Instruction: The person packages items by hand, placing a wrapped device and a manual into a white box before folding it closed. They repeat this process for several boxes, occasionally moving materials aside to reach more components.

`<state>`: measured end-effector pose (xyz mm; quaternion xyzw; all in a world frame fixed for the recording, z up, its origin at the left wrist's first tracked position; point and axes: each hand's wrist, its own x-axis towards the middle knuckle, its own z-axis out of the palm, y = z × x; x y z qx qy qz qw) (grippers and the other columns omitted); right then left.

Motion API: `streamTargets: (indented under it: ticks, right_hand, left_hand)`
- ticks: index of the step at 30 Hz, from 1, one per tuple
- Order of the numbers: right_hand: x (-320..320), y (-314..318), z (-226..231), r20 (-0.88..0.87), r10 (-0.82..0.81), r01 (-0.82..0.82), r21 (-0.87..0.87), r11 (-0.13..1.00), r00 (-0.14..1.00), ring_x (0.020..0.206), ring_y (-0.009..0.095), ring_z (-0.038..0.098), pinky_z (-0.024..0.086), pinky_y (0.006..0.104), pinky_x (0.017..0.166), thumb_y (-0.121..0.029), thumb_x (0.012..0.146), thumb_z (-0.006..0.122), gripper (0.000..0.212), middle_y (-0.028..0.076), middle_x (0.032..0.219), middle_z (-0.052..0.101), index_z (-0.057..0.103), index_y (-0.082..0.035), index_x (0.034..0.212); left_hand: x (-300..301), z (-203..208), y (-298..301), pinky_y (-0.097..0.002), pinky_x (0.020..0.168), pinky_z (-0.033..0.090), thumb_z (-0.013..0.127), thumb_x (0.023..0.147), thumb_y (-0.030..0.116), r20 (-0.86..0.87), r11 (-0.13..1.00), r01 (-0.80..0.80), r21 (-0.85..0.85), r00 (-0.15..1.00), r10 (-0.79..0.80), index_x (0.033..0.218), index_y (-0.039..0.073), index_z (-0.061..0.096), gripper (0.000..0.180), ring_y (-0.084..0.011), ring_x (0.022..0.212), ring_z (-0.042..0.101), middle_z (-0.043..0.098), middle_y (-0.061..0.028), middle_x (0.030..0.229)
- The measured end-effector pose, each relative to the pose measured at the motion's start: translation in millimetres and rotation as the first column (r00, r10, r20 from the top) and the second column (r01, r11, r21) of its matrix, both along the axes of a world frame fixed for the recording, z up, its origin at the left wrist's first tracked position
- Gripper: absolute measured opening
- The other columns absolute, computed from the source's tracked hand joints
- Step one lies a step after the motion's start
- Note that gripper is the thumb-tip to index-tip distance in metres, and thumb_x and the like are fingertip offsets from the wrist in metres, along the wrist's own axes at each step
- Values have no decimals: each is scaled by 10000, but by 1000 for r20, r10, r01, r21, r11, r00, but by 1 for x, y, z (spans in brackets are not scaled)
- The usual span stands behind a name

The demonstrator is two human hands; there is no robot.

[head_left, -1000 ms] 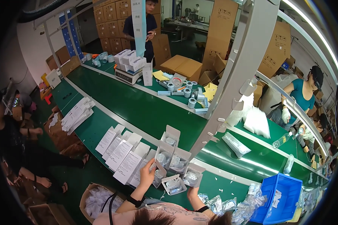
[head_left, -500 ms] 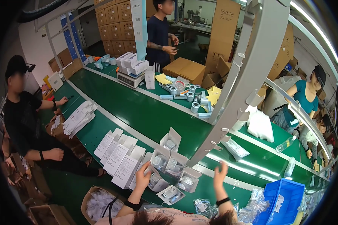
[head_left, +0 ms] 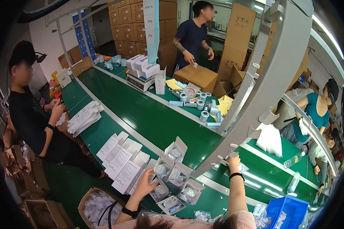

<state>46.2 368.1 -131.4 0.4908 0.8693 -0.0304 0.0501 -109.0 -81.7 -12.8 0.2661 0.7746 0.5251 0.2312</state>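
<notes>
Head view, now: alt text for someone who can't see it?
The person's right hand reaches out to a clear plastic package by a green conveyor; the left hand is at open white boxes holding bagged parts. A co-worker in black stands at left.

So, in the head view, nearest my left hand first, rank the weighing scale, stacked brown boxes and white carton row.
1. White carton row, just left of your left hand.
2. Weighing scale, across the green belt.
3. Stacked brown boxes, farthest back.
</notes>
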Motion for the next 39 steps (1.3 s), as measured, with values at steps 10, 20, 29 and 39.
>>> streamTargets:
  ticks: [10,20,29,39]
  right_hand:
    - [132,-130,59,27,-142,144,-200,969,990,866,320,575,480,408,731,-280,520,704,438,168,931,578,567,-64,875]
    - [201,-182,-6,-354,158,-189,-55,980,922,848,337,566,476,389,744,-309,563,715,512,184,928,567,514,-25,938]
    - [66,-320,371,-778,493,-914,393,-103,-390,567,258,533,454,351,548,-63,682,549,126,139,721,577,558,29,767]
    - [34,-391,411,-799,-203,-423,493,-760,-566,506,213,505,431,310,474,-91,810,411,172,108,681,541,514,-15,695]
  left_hand:
    - [6,-16,3,-393,912,361,608,686,68,-249,991,56,-118,965,-84,1286,8,210,723,-345,1177,358,352,-219,1264]
    - [1,-41,5,-407,818,407,405,684,-65,-241,973,125,-195,955,-171,1312,-21,184,667,-398,987,491,471,-310,1072]
    - [-3,-17,0,-437,720,436,405,648,-78,-294,995,8,-101,955,-37,1234,-8,350,593,-399,838,547,554,-279,890]
    - [-13,-45,13,-408,807,426,489,667,13,-271,998,-3,-65,962,-15,1184,0,394,526,-362,970,517,537,-244,1023]
